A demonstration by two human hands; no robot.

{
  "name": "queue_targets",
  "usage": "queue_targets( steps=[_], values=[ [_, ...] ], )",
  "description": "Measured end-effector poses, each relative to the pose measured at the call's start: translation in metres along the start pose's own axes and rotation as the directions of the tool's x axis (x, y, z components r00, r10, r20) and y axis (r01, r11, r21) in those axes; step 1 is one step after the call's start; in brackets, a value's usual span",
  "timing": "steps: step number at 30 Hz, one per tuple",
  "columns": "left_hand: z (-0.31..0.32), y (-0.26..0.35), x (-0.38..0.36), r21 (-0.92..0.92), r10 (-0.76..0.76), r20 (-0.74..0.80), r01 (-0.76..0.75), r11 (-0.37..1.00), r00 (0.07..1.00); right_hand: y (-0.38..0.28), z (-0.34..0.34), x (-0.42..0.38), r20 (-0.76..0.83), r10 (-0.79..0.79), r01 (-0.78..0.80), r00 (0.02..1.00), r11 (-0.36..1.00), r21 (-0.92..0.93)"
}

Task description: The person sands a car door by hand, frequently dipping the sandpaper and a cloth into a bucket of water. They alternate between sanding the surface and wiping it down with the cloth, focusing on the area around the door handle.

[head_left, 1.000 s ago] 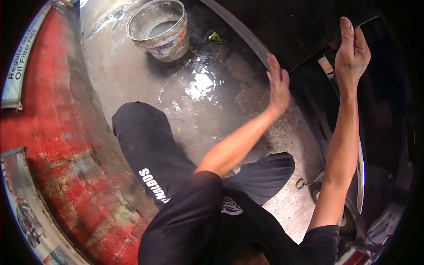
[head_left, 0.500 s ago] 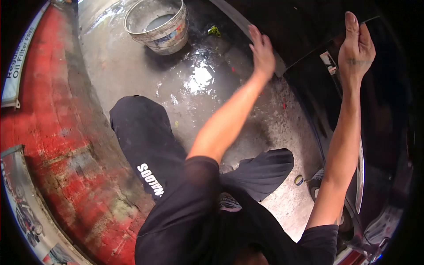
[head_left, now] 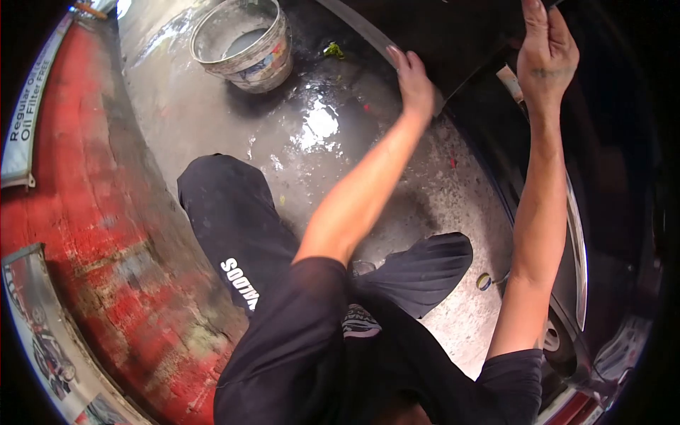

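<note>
My left hand (head_left: 416,88) is open and slightly blurred, its fingers stretched along the lower edge of a glossy dark vehicle panel (head_left: 453,42). Further right and higher, my right hand (head_left: 547,67) is closed at the top of the view against the dark bodywork, thumb up. A thin edge shows by its fingertips, but what it grips is too dark to make out. Just left of that wrist is a small light-coloured strip (head_left: 510,83) on the bodywork.
A dirty bucket (head_left: 244,53) of greyish water stands on the wet floor (head_left: 283,142). Red, worn paving (head_left: 106,212) and two printed signs (head_left: 28,127) lie left. My bent knees in dark trousers (head_left: 230,198) are below. A wheel (head_left: 559,343) shows lower right.
My right hand has moved up and left in view. My left hand has shifted slightly down and left. The bucket and bodywork also sit a little further left in the picture.
</note>
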State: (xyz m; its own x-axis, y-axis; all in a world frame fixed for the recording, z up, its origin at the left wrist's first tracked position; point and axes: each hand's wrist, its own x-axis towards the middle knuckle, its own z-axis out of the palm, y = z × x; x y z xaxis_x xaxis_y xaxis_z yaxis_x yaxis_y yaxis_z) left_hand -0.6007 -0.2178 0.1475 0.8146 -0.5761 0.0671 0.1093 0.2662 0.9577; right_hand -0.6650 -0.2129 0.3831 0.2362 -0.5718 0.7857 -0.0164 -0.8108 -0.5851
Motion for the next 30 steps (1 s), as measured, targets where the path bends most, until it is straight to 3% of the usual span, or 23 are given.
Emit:
queue_targets(
  steps=[2,4,6,8,9,10,11,12,14,15,16,18,19,20,22,24,25,26,28,29,30],
  values=[
    [0.029,0.016,-0.065,-0.132,-0.047,-0.049,0.040,0.990,0.998,0.010,-0.012,0.001,0.074,0.059,-0.063,0.996,0.997,0.052],
    [0.052,0.015,-0.112,0.063,0.023,-0.048,-0.020,0.998,0.999,0.006,-0.012,0.001,0.084,0.070,-0.069,0.994,0.998,-0.010],
    [0.052,0.003,-0.105,0.023,0.032,-0.070,-0.030,0.999,0.997,0.001,-0.012,0.003,0.091,0.053,-0.046,0.994,0.996,-0.074],
    [0.041,-0.012,-0.096,0.129,0.142,-0.049,-0.134,0.982,0.989,0.005,-0.017,0.000,0.086,0.050,-0.037,0.995,0.988,-0.152],
    [0.031,-0.038,-0.067,-0.149,-0.052,-0.067,0.042,0.988,0.996,0.015,-0.018,0.004,0.122,0.008,0.003,0.992,0.996,-0.091],
    [0.019,-0.032,-0.044,-0.413,-0.238,-0.023,0.208,0.887,0.971,0.014,-0.019,0.009,0.151,-0.041,0.046,0.988,0.999,-0.030],
    [0.024,-0.027,-0.053,-0.310,-0.154,-0.130,0.107,0.945,0.979,0.006,-0.013,0.008,0.134,0.013,-0.029,0.991,0.993,0.113],
    [0.029,-0.021,-0.066,-0.310,-0.145,-0.135,0.097,0.946,0.980,0.008,-0.015,0.010,0.133,0.006,-0.022,0.991,0.992,0.121],
    [0.039,-0.007,-0.102,-0.167,-0.159,0.018,0.159,0.973,0.987,0.024,-0.019,0.012,0.083,-0.116,0.132,0.990,0.968,-0.215],
    [0.043,0.025,-0.122,-0.084,-0.100,-0.020,0.098,0.992,0.995,0.008,-0.016,0.008,0.073,-0.023,0.036,0.997,0.984,-0.175],
    [0.040,0.020,-0.119,-0.084,-0.109,-0.025,0.107,0.991,0.994,0.002,-0.008,0.001,0.008,-0.062,0.063,0.998,0.991,-0.121],
    [0.036,0.001,-0.097,-0.096,-0.054,-0.045,0.050,0.994,0.998,0.011,-0.017,0.008,0.065,-0.009,0.018,0.998,0.988,-0.151],
    [0.020,-0.014,-0.066,-0.500,-0.459,0.101,0.444,0.744,0.883,0.011,-0.020,0.009,0.062,-0.011,0.021,0.998,0.987,-0.161],
    [0.011,-0.028,-0.051,-0.479,-0.308,0.051,0.294,0.827,0.950,0.010,-0.020,0.009,0.083,0.005,0.003,0.997,0.995,-0.097],
    [0.010,-0.036,-0.040,-0.226,-0.241,-0.064,0.221,0.949,0.968,0.034,-0.009,0.012,0.111,0.006,-0.005,0.994,1.000,-0.012],
    [0.023,-0.013,-0.060,0.033,0.064,-0.178,-0.059,0.998,0.982,0.099,0.003,0.017,0.242,-0.059,0.013,0.969,0.982,0.186],
    [0.029,-0.005,-0.067,-0.020,0.068,-0.191,-0.073,0.997,0.979,0.003,-0.013,0.006,0.072,-0.026,0.033,0.997,0.995,-0.097],
    [0.024,-0.008,-0.054,-0.019,0.069,-0.194,-0.074,0.997,0.979,0.031,-0.010,0.009,0.073,-0.027,0.034,0.997,0.995,-0.095],
    [0.006,-0.014,0.000,-0.226,-0.113,-0.056,0.098,0.969,0.992,0.105,-0.006,0.019,0.245,-0.029,-0.023,0.969,0.979,0.204],
    [-0.011,-0.024,0.038,-0.267,-0.100,-0.043,0.085,0.960,0.994,0.090,-0.011,0.021,0.242,-0.024,-0.024,0.970,0.981,0.194],
    [-0.024,-0.034,0.060,-0.303,-0.090,-0.033,0.076,0.950,0.995,0.053,-0.017,0.020,0.153,-0.055,0.055,0.987,0.998,0.003]
  ],
)
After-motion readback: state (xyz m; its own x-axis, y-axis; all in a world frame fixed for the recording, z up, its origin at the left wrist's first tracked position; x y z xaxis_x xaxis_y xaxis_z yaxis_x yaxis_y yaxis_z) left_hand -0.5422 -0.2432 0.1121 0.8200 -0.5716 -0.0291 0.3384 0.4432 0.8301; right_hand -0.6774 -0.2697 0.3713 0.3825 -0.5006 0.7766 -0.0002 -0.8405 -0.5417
